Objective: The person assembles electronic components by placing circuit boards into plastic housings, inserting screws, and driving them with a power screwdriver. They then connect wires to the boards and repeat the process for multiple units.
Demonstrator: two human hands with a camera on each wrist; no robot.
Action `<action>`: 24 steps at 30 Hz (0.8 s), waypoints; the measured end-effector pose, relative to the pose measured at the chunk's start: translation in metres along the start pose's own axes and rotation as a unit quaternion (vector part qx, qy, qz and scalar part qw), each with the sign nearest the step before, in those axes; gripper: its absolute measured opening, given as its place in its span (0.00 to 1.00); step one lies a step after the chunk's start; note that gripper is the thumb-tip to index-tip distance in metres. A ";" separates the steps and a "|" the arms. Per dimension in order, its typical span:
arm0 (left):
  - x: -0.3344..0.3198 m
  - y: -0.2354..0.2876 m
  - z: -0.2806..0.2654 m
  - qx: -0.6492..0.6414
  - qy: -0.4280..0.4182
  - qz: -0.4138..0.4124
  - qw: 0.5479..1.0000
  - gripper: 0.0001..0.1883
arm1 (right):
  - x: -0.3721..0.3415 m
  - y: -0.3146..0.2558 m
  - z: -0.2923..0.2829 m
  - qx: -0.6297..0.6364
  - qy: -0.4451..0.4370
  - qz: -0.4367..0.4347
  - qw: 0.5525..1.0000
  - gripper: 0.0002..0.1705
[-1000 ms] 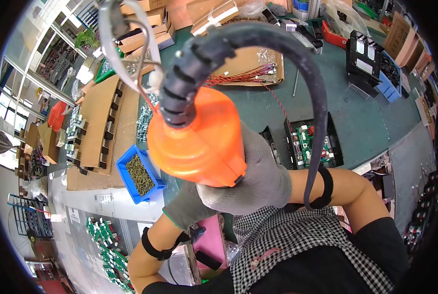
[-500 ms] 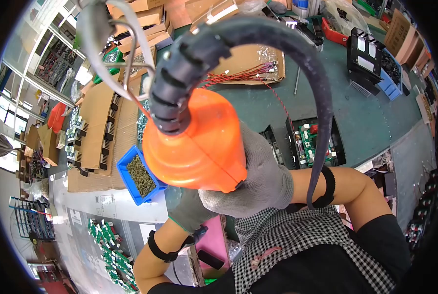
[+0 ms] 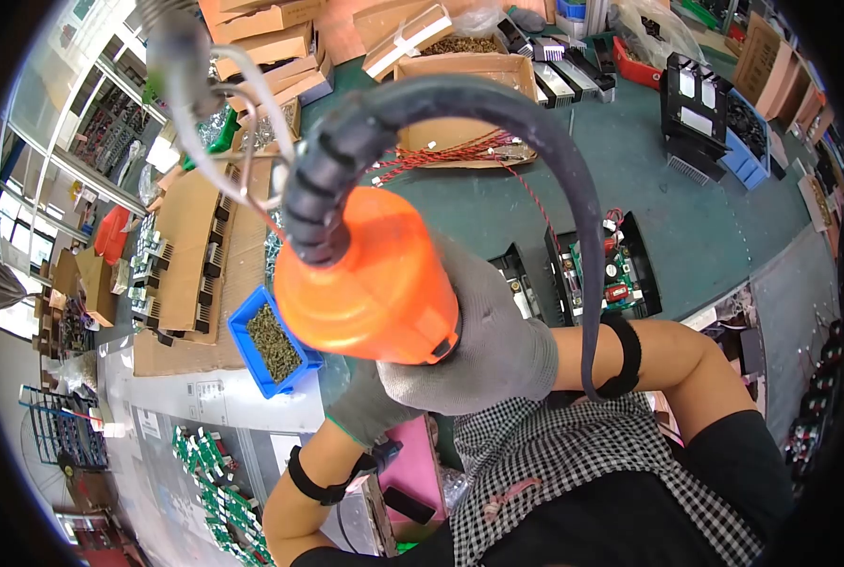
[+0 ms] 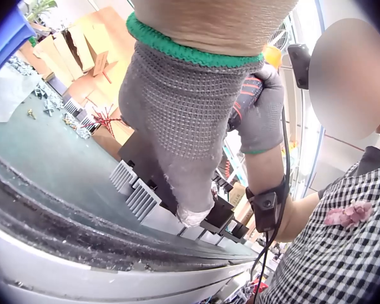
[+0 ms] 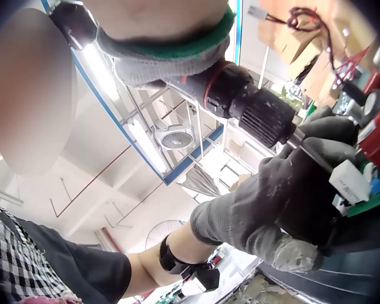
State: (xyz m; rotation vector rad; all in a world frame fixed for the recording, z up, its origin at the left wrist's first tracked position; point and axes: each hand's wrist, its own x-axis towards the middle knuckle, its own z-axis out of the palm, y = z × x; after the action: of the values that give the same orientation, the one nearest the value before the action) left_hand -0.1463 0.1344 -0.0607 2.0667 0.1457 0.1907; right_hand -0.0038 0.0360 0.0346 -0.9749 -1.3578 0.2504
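Note:
My right hand (image 3: 483,345), in a grey knit glove, grips an upright electric screwdriver (image 3: 365,283) with an orange rear cap and a thick black cord. The right wrist view shows its ribbed black chuck (image 5: 266,117) and a metal bit reaching down beside a white block (image 5: 349,180) on a green circuit board (image 5: 370,206). My gloved left hand (image 5: 259,202) holds a black case (image 5: 351,239) around that board, thumb outside, fingers close to the bit. In the left wrist view, metal heatsink fins (image 4: 139,199) stand beside this hand. The bit's tip is hidden.
Another black case with a circuit board (image 3: 615,274) sits to the right. Left are a blue bin of small screws (image 3: 269,383) and cardboard (image 3: 181,255) with finned parts. Red wires (image 3: 441,156) lie on a carton at the back. The black cord (image 3: 587,227) loops over the green table.
The screwdriver's orange end has shifted slightly left and down in the head view, its cord swinging with it. More of the right-hand circuit board and its red wires shows. Both hands keep their hold.

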 end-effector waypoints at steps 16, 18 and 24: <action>-0.007 -0.005 0.004 -0.175 0.001 -0.146 0.974 0.43 | 0.006 -0.006 -0.005 -0.021 -0.011 0.044 0.999 0.37; -0.009 0.009 0.001 -0.203 -0.008 -0.192 0.960 0.44 | 0.010 -0.012 -0.009 -0.010 0.015 0.037 0.999 0.33; 0.000 0.038 0.001 0.411 0.016 0.067 0.909 0.44 | 0.010 -0.041 -0.074 -0.089 0.003 0.037 0.995 0.39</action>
State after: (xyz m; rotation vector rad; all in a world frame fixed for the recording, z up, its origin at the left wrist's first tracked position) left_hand -0.1450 0.1159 -0.0279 2.9223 0.1117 0.2798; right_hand 0.0493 -0.0143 0.0780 -1.1759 -1.3558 0.1844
